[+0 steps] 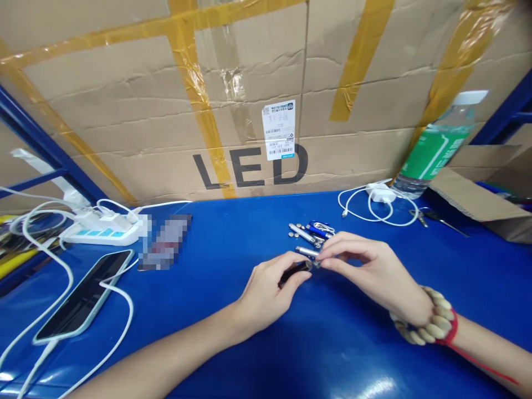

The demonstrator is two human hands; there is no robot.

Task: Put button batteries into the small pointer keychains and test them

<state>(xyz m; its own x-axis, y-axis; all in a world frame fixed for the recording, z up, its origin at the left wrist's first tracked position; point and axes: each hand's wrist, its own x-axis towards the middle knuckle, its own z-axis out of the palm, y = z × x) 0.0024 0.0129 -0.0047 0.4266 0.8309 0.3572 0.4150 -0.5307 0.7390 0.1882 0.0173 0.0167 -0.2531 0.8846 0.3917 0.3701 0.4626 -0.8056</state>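
Right now we pinch a small black cylinder (294,271) in our left hand (266,293), low over the blue table (332,343). Our right hand (369,269), beads at the wrist, closes its fingertips on the cylinder's metal end. Just beyond lie loose silver and blue parts (310,231). Further left a phone (85,296) charges; behind stands a cardboard box (249,100).

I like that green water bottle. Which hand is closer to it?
Right. The right hand sits below and left of the green water bottle, not touching it. The left hand is farther left, holding a small black tube.
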